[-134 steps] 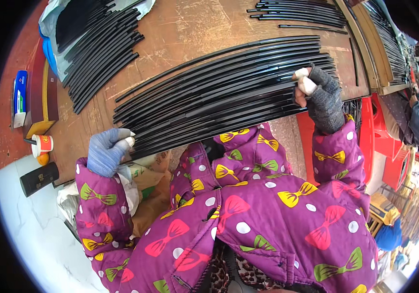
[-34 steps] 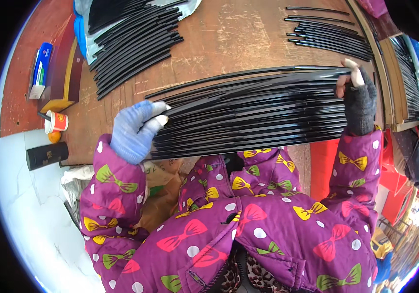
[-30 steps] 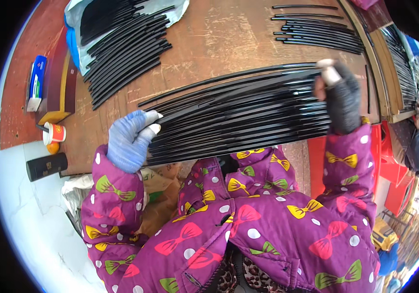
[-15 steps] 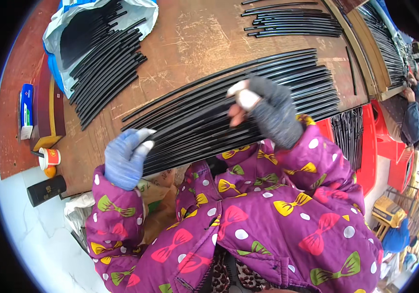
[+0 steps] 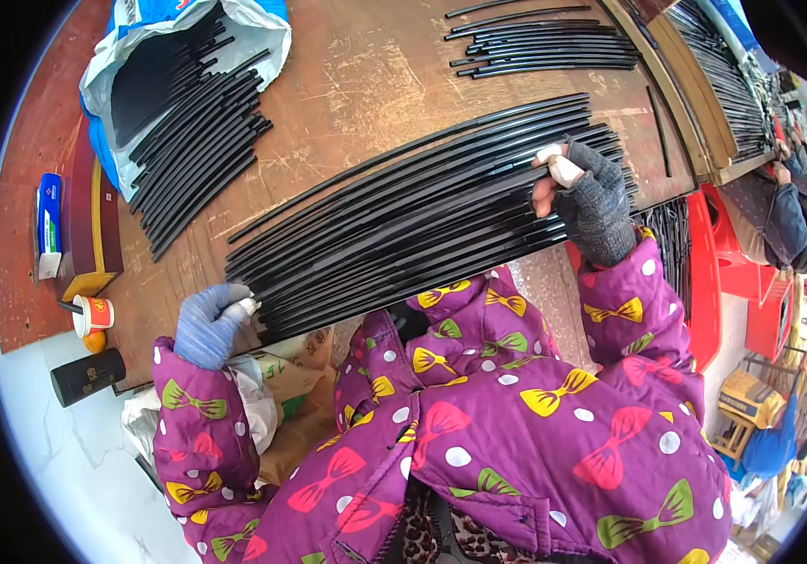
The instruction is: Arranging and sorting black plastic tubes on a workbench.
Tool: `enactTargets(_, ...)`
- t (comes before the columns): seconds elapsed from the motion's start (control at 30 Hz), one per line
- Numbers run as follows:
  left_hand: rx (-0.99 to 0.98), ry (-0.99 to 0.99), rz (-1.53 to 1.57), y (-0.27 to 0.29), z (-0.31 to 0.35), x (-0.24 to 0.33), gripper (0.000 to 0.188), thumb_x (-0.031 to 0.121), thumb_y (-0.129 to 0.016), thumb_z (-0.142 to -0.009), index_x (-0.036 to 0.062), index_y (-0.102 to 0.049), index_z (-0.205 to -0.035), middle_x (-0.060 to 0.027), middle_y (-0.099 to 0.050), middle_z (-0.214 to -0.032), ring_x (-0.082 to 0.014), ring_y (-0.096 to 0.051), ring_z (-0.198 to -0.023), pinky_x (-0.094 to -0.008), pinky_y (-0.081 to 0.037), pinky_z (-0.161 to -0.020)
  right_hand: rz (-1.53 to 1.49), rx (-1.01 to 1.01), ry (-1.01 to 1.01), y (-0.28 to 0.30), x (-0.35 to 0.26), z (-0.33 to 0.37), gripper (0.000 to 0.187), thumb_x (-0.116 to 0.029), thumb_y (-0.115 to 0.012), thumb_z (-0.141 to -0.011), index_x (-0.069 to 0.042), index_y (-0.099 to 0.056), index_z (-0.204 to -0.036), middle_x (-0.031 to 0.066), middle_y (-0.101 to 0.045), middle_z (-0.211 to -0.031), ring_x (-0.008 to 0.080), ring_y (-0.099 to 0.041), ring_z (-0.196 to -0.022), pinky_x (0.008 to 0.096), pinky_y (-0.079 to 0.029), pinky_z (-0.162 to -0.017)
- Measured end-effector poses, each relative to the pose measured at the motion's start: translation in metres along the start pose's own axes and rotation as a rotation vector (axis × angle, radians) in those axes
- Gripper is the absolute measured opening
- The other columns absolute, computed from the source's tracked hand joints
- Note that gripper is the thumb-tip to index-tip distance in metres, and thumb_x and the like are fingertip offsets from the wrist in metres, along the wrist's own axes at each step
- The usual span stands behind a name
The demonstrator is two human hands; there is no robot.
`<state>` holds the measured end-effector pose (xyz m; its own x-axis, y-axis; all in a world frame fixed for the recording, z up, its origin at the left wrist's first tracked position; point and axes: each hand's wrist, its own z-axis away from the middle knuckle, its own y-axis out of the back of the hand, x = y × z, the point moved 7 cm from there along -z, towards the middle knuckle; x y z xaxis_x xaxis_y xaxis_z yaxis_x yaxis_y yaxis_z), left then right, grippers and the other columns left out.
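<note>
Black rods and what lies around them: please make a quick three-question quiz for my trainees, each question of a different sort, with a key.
1. True or false: the right hand is at the left end of the wide row of black rods in front of the person.
2. Which is nearest the red-and-white cup? A: scissors. B: a round orange item. C: a hammer.
3. Complete: at the picture's upper left, another pile of black rods lies partly inside a blue-and-white ...

Key:
1. False; it is near the right end.
2. B.
3. Bag.
</note>
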<state>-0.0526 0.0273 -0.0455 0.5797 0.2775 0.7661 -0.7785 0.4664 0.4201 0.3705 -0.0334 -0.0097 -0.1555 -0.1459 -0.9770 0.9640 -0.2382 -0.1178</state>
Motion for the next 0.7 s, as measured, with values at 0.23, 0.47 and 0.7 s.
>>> enactTargets(0.23, 0.029, 0.064, 0.066, 0.001, 0.003, -0.001, 0.016, 0.004, -0.065, -0.074, -0.0018, -0.064, -0.089, -0.0012, -0.06, -0.066, -0.0042, -0.047, -0.05, -0.0191, -0.038, -0.046, -0.1, -0.001, -0.057, 0.003, 0.005, 0.005, 0.022, -0.016, -0.051, -0.086, 0.002, -0.056, -0.099, 0.0102, -0.061, -0.071, 0.0156, -0.059, -0.057, 0.0238, -0.048, -0.054)
enactTargets(0.47, 0.051, 0.006, 0.067, 0.002, 0.002, 0.006, 0.014, 0.003, -0.066, -0.072, -0.0017, -0.066, -0.086, -0.0005, -0.059, -0.064, -0.0032, -0.045, -0.047, -0.0183, -0.035, -0.043, -0.001, 0.006, 0.002, 0.007, 0.007, 0.006, 0.02, -0.012, -0.055, -0.082, 0.003, -0.056, -0.095, 0.0089, -0.06, -0.07, 0.0139, -0.057, -0.056, 0.024, -0.047, -0.055)
enactTargets(0.7, 0.022, -0.005, 0.146, 0.033, -0.003, -0.03, 0.012, 0.001, -0.064, -0.072, -0.0039, -0.064, -0.083, -0.0039, -0.058, -0.062, -0.0068, -0.047, -0.045, -0.0201, -0.035, -0.041, -0.116, 0.118, 0.115, 0.105, -0.011, -0.005, 0.026, -0.015, -0.059, -0.08, 0.003, -0.055, -0.1, 0.0064, -0.055, -0.07, 0.0125, -0.05, -0.059, 0.0252, -0.042, -0.054)
